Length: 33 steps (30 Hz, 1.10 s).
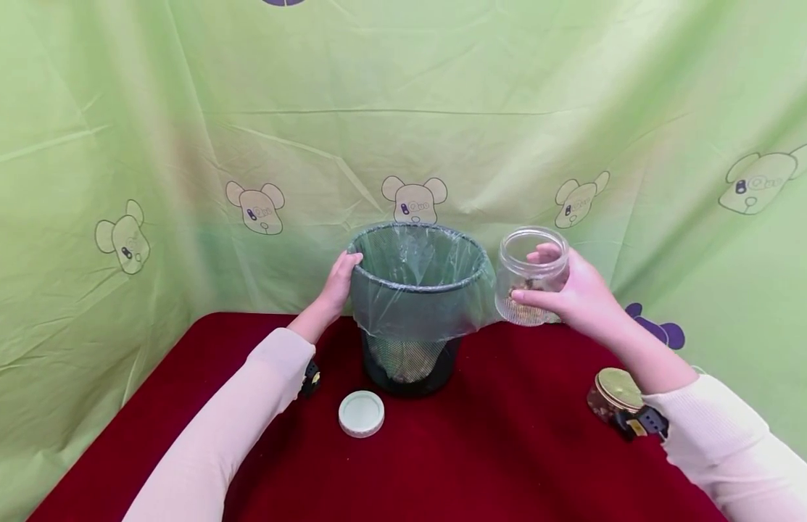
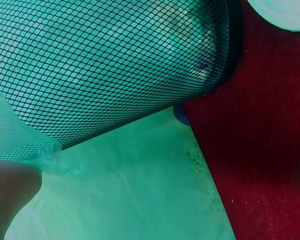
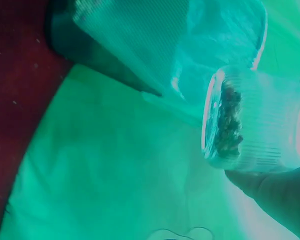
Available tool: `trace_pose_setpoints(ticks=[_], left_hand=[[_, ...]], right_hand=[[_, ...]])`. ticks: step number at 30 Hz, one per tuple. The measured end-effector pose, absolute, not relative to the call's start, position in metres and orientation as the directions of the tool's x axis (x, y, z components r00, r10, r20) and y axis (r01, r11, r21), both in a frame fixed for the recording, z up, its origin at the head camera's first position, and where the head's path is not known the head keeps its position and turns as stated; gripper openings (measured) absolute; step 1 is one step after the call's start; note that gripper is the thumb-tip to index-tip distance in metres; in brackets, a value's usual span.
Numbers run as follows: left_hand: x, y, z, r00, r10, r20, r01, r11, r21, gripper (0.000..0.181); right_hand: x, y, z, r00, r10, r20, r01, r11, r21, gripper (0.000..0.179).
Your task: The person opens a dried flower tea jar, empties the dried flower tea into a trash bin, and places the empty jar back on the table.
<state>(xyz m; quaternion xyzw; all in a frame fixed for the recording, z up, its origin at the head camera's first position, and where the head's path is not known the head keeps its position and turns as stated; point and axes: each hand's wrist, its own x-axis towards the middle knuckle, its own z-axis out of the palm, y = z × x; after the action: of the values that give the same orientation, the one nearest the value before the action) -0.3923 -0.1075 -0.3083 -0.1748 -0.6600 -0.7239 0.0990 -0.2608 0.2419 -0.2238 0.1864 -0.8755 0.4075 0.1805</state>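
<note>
The person wears cream long sleeves (image 1: 204,435) with snug cuffs (image 1: 700,417) and small black wrist devices (image 1: 652,419) bearing yellow patches (image 1: 636,428).

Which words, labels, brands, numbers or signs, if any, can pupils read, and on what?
None can be read for certain.
Printed faces on the green curtain: lettering-like marks, too blurred.
Wrist devices: yellow patches, too small to read.
Glass jar, pale lid, bin: no text visible.

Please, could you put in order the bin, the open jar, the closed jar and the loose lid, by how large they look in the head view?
1. Bin
2. Open jar
Unsure: closed jar and loose lid; they look close in size, and the closed jar is partly hidden.
</note>
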Motion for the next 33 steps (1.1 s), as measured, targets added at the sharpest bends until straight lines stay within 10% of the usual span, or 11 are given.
trace_pose_setpoints(ticks=[33], left_hand=[[-0.390, -0.102, -0.308, -0.919, 0.042, 0.391, 0.384, -0.120, 0.916, 0.050]], right_hand=[[-0.337, 0.214, -0.151, -0.845, -0.120, 0.522, -0.392, 0.803, -0.449, 0.088]])
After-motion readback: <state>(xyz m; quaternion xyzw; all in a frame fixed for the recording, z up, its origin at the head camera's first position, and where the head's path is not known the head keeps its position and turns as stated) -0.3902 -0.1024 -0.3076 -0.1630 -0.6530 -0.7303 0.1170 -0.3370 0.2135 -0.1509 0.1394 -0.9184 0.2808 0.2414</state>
